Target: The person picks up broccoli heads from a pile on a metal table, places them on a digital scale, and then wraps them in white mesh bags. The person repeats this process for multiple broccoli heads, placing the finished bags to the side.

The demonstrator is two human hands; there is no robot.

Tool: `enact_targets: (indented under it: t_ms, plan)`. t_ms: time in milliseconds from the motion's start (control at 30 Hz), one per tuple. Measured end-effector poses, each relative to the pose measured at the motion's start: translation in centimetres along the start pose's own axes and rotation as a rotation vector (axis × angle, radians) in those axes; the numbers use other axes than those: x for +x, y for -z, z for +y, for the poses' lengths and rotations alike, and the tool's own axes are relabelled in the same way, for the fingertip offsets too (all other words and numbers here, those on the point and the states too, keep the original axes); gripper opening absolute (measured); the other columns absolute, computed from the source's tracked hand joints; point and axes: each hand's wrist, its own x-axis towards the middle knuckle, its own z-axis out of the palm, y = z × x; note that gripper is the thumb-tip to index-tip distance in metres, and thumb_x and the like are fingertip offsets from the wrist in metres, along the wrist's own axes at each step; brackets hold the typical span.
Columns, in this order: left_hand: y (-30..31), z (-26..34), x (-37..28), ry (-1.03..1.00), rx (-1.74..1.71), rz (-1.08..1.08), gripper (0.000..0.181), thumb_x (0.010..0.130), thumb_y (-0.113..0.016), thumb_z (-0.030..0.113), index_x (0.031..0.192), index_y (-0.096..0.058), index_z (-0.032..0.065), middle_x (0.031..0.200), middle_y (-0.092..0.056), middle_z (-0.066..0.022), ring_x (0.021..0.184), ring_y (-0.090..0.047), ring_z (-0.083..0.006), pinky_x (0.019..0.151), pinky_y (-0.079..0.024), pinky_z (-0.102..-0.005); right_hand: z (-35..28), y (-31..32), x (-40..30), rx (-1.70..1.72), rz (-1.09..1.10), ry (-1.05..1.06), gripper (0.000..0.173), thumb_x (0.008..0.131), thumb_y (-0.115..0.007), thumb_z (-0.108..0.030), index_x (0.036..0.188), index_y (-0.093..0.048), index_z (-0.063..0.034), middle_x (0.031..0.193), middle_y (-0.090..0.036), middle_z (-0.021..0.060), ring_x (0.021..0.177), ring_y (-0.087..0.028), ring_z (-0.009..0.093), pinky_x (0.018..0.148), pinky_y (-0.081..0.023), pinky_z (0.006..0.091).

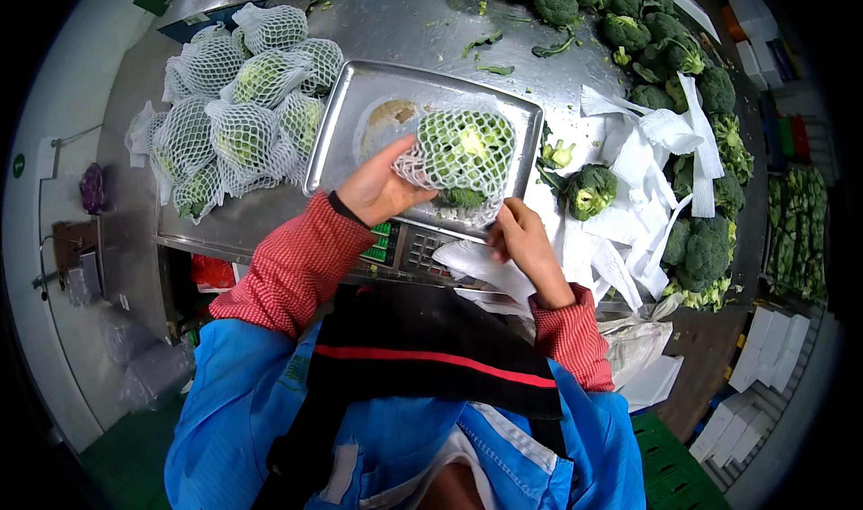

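Note:
A broccoli head (473, 144) sits inside a white foam net sleeve (431, 166), stem end facing up, with part of its green crown bare at the sleeve's near opening. My left hand (379, 189) grips its left side, thumb and fingers around the netting. At the lower right, the fingers of my right hand (527, 243) pinch the sleeve's edge. Both hands are over the steel tray (340, 129) of a digital weighing scale; whether the broccoli touches the tray is hard to tell. The scale's keypad (421, 250) shows below, partly covered by a flat white sleeve (482, 264).
Several netted broccoli heads (246, 132) are piled left of the tray. To the right lie loose white foam sleeves (640, 220) and an unwrapped broccoli head (592, 193). More bare broccoli (627, 31) lines the steel table's (404, 24) far right, with leaf scraps (495, 70) scattered about.

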Motion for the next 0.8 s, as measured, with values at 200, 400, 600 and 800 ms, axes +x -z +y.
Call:
enact_targets:
  t_ms: [200, 400, 600, 800]
  plan:
    - [0.1, 0.7, -4.7, 0.163, 0.29, -0.034, 0.041, 0.092, -0.045, 0.041, 0.107, -0.051, 0.0036, 0.101, -0.062, -0.0088, 0.082, -0.062, -0.0143, 0.07, -0.054, -0.0278, -4.4, 2.6, 1.0, -0.295, 0.265, 0.379, 0.052, 0.087, -0.052, -0.037, 0.124, -0.041, -0.0023, 0.077, -0.062, 0.0173, 0.068, -0.061, 0.029, 0.062, -0.045, 0.0357]
    - [1.0, 1.6, -4.1, -0.264, 0.8, 0.442, 0.041, 0.091, -0.049, 0.037, 0.117, -0.043, 0.006, 0.106, -0.054, -0.012, 0.088, -0.057, -0.0147, 0.07, -0.052, -0.0254, -4.9, 0.1, 2.1, -0.225, 0.031, 0.36, 0.071, 0.082, -0.056, -0.044, 0.135, -0.028, -0.0069, 0.088, -0.06, 0.0241, 0.082, -0.062, 0.035, 0.074, -0.046, 0.0361]
    - [-1.0, -1.0, 1.9, -0.386, 0.72, 0.174, 0.072, 0.086, -0.058, 0.034, 0.138, -0.012, 0.0148, 0.124, -0.042, -0.0172, 0.113, -0.046, -0.0277, 0.081, -0.048, -0.0383, -5.6, 0.6, 1.4, 0.024, -0.055, 0.246, 0.075, 0.082, -0.06, -0.035, 0.137, -0.021, -0.0047, 0.097, -0.061, 0.0221, 0.084, -0.063, 0.03, 0.073, -0.049, 0.0333]
    - [-0.3, 2.1, 3.7, -0.294, 0.272, 0.002, 0.066, 0.085, -0.053, 0.015, 0.137, -0.014, 0.024, 0.126, -0.043, -0.0121, 0.106, -0.054, -0.028, 0.068, -0.055, -0.04, -6.6, -0.7, 3.5, -0.175, -0.002, 0.63, 0.079, 0.078, -0.066, -0.03, 0.139, -0.021, -0.0099, 0.088, -0.056, 0.012, 0.059, -0.055, 0.015, 0.056, -0.045, 0.0271]
